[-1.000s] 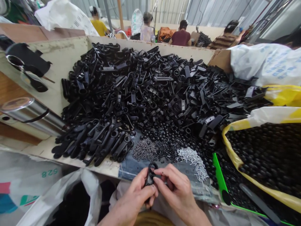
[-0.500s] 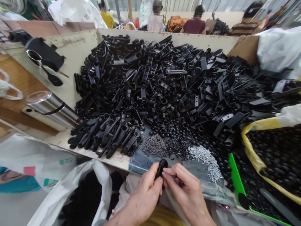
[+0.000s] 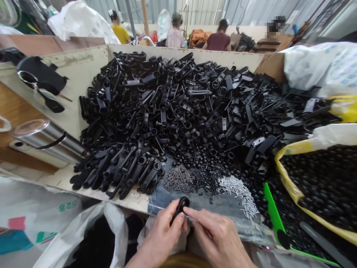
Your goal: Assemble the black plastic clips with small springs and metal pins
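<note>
In my left hand (image 3: 159,233), a black plastic handle part with a ring-shaped end (image 3: 184,202) is pinched between thumb and fingers, ring uppermost. My right hand (image 3: 216,231) sits close against it, the index fingertip pressed to the ring end. Its other fingers are curled, and whatever they may hold is hidden. Just beyond the hands, on a dark cloth (image 3: 192,199), lie small brownish-grey springs or pins (image 3: 178,179), tiny black pieces (image 3: 205,178) and silver pins (image 3: 241,193).
A large heap of black plastic parts (image 3: 167,93) fills the bin. Lined-up handles (image 3: 119,167) lie left, beside a steel flask (image 3: 50,139). A green strip (image 3: 273,210) and a bag of black balls (image 3: 320,178) are right. An open white sack (image 3: 114,219) stands below.
My right index finger has moved onto the ring end of the handle part, where before thumb and finger were pinched beside it. Both hands sit slightly lower and further left in view.
</note>
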`<move>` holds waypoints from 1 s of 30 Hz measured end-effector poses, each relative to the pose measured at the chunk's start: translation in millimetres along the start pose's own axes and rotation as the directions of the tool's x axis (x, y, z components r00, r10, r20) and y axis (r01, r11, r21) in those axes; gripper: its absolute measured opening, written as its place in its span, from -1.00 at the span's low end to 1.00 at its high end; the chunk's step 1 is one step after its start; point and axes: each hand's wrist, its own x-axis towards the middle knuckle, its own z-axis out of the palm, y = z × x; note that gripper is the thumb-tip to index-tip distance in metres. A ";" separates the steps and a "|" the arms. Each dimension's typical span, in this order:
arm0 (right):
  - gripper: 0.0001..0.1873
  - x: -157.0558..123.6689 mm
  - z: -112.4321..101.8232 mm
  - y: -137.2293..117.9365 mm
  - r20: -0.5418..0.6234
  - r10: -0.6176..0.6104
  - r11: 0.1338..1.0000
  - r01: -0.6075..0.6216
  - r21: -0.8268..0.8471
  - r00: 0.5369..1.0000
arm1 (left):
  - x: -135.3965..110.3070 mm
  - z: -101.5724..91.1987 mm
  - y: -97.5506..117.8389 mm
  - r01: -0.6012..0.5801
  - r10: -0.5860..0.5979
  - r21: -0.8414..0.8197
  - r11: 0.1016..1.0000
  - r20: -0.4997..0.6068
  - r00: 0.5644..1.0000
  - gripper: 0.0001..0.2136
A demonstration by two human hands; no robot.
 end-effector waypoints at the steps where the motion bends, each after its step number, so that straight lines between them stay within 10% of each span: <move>1: -0.63 2.0 -2.3 -1.5 0.013 -0.003 1.000 0.003 -0.031 1.000 | 0.6 0.3 -3.5 0.010 -0.011 -0.032 0.999 -0.022 1.000 -0.71; 30: -0.69 10.1 -4.2 -7.3 0.335 0.246 0.969 -0.233 -0.080 0.910 | 10.8 7.2 -18.5 0.045 -0.058 -0.165 0.985 -0.075 0.996 -0.55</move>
